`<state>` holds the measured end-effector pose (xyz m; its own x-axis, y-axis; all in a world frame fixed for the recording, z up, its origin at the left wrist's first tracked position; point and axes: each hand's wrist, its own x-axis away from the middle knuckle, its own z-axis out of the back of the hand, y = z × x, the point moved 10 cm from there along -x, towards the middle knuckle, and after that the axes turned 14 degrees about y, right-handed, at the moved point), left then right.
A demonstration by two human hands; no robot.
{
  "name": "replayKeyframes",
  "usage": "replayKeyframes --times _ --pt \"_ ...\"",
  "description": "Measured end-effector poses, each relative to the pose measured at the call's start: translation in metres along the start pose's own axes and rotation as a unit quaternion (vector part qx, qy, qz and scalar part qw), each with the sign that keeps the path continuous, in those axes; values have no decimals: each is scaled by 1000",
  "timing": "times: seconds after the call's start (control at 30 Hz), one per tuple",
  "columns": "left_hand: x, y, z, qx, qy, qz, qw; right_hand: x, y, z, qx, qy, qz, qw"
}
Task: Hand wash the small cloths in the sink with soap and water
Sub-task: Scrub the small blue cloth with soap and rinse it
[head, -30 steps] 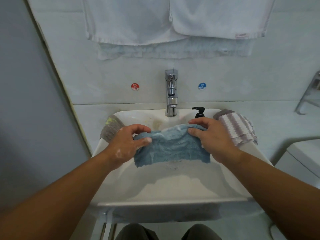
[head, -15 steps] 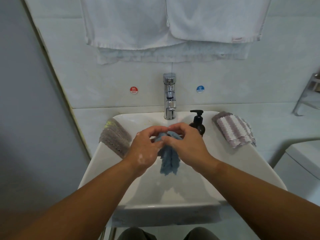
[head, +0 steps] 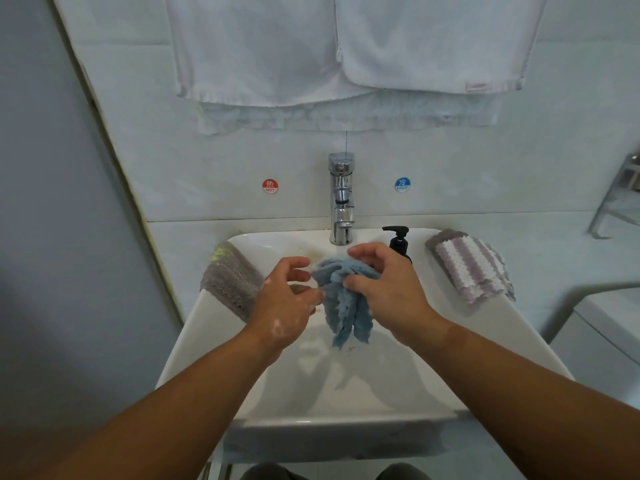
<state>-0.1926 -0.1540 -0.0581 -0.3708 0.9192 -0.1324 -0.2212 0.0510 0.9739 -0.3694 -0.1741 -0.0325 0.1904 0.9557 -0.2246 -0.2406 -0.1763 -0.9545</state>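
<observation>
My right hand (head: pixel 391 292) grips a bunched blue cloth (head: pixel 346 306) over the white sink (head: pixel 346 386); the cloth hangs down in folds from the fist. Just left of the cloth, my left hand (head: pixel 287 299) has soap suds on its back. Its fingers are loosely spread, with their tips at the cloth's edge and nothing held between them. A grey cloth (head: pixel 232 282) lies on the sink's left rim. On the right rim sits a purple-and-white striped cloth (head: pixel 467 268). A black soap pump (head: pixel 398 240) stands behind my right hand.
The chrome faucet (head: pixel 341 199) stands at the back of the sink, with no water seen running. White towels (head: pixel 346 46) hang on the wall above. A white fixture (head: pixel 609 323) stands to the right, and a metal rack (head: pixel 620 199) is at the right edge.
The blue cloth was spread between both hands, then bunched up. My left hand has now let go and drawn slightly left, while the right hand keeps the bunch.
</observation>
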Motion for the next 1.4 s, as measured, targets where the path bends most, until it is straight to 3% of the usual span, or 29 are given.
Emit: replayKeyframes --times 0.13,0.23,0.43,0.53,0.7,0.8,0.97,1.1,1.23,1.3,1.4 --pt "9 -6 -17 26 -64 64 996 -2 -1 -3 -122 -18 -70 990" --pt "12 -2 -23 49 -73 67 994 1 10 -10 -164 -15 -128 978" --pt "0 8 -11 38 -19 11 999 7 24 -10 -9 -40 -136 990" --pt "1 13 -12 32 -18 -5 999 8 17 -13 9 -47 -110 993" --pt "16 10 -24 98 -23 61 993 2 7 -3 -73 47 -92 992" --pt "22 11 -29 83 -2 52 995 -3 4 0 -54 85 -71 992" --pt "6 23 -6 80 121 11 989 19 -16 -12 42 36 83 995" --pt "8 15 -6 57 131 31 989 33 -29 -20 62 26 159 985" --pt "28 27 -35 40 30 -23 998 -3 -15 4 81 102 84 988" --pt "23 36 -32 21 38 -57 997 -5 3 -4 126 80 46 988" --pt "2 32 -15 -17 94 -65 993 17 7 -24 167 21 56 984"
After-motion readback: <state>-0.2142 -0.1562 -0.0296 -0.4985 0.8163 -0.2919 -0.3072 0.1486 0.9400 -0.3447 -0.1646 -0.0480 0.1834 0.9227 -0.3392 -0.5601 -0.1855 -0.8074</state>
